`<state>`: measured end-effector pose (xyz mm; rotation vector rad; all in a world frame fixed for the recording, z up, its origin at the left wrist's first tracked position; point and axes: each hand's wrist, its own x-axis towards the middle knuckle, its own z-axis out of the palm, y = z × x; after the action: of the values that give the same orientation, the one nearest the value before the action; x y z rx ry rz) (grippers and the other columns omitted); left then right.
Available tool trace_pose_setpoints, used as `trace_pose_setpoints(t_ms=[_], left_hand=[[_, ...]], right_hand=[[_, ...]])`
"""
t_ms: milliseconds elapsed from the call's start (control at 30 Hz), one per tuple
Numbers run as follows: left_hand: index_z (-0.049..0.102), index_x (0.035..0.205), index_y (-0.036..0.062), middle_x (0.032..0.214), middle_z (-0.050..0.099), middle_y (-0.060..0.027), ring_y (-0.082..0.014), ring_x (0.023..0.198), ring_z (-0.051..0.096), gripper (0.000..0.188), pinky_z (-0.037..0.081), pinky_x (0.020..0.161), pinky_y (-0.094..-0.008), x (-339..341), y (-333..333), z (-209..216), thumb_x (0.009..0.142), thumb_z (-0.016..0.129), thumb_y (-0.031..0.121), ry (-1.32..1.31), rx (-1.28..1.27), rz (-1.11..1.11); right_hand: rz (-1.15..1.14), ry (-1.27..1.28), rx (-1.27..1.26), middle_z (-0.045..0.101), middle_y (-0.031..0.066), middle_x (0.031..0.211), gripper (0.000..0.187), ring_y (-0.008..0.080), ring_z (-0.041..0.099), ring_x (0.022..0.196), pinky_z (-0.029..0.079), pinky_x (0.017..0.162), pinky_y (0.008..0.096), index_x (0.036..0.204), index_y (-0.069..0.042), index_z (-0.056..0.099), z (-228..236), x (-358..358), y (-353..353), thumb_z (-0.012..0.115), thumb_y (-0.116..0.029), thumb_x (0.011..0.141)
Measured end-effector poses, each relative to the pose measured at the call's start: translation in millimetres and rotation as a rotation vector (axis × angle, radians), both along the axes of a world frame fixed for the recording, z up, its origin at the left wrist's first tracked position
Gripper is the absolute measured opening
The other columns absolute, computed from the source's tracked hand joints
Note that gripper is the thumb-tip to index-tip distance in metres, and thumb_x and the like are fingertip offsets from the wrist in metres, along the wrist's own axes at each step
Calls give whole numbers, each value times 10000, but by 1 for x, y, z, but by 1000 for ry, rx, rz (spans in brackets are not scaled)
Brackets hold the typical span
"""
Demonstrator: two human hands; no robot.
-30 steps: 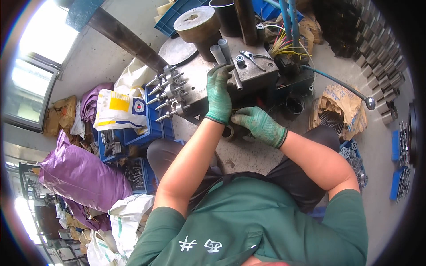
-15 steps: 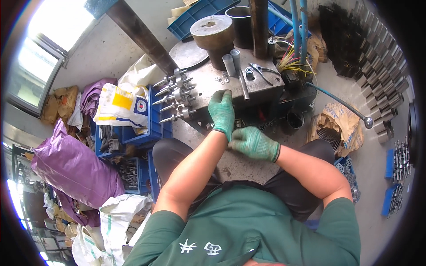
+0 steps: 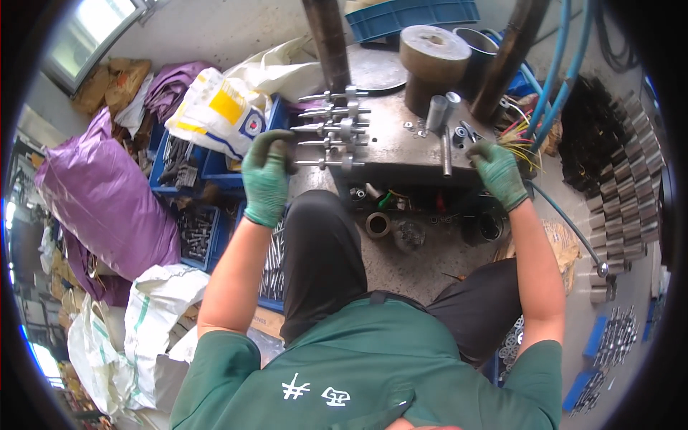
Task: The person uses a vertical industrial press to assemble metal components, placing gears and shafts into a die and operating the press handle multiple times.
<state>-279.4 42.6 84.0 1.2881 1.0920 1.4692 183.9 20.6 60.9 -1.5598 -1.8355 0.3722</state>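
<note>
My left hand, in a green glove with darkened fingertips, is at the left edge of the bench, thumb and fingers apart. It is beside the pointed ends of a row of metal shafts with round collars, and I see nothing held in it. My right hand, gloved the same, is at the bench's right front corner. Its fingers are curled over the handles of a pair of pliers, which they mostly hide. A small round bushing, a metal rod and two grey cylinders are left of it.
A heavy steel block stands on the bench between dark columns. Blue hoses run down at right. Blue crates of metal parts and a purple sack lie left. Metal sleeves are stacked right.
My hands were together at the bench's front edge and have moved apart, left toward the shafts, right to the pliers. The view has shifted, so the bench appears farther right.
</note>
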Motion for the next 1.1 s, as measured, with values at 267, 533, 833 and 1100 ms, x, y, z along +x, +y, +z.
trace_pose_setpoints(t_ms=[267, 533, 833, 1100], left_hand=[[763, 1073, 30, 1010, 752, -226, -387, 987, 712, 436, 557, 867, -465, -233, -58, -232, 1053, 651, 451, 815, -318, 510], [729, 1200, 58, 1229, 723, -212, -396, 1189, 674, 453, 528, 1048, -482, -233, -142, -345, 922, 734, 415, 1191, -737, 378], [653, 1406, 66, 1451, 646, -242, -393, 1350, 622, 613, 500, 1133, -468, -181, -69, -339, 895, 783, 377, 1069, -1006, 327], [783, 1121, -31, 1206, 734, -318, -429, 1173, 726, 452, 573, 1014, -488, -197, -41, -350, 842, 760, 324, 1105, -1039, 172]], right_hand=[[-65, -480, 318, 689, 161, 1338, 468, 394, 601, 1266, 462, 1121, 487, 1381, -96, 681, -99, 36, 78, 737, -156, 921], [-99, -499, 252, 702, 166, 1309, 353, 368, 640, 1223, 487, 1091, 469, 1297, -72, 735, -93, 26, 80, 747, -120, 948], [-212, 153, 164, 673, 75, 1383, 292, 159, 630, 1240, 505, 1073, 316, 1355, -2, 676, -73, 56, 7, 665, -52, 1068], [-258, 796, -289, 718, 106, 1272, 315, 209, 719, 1120, 628, 898, 367, 1371, -17, 637, -38, 12, -92, 623, -70, 1060]])
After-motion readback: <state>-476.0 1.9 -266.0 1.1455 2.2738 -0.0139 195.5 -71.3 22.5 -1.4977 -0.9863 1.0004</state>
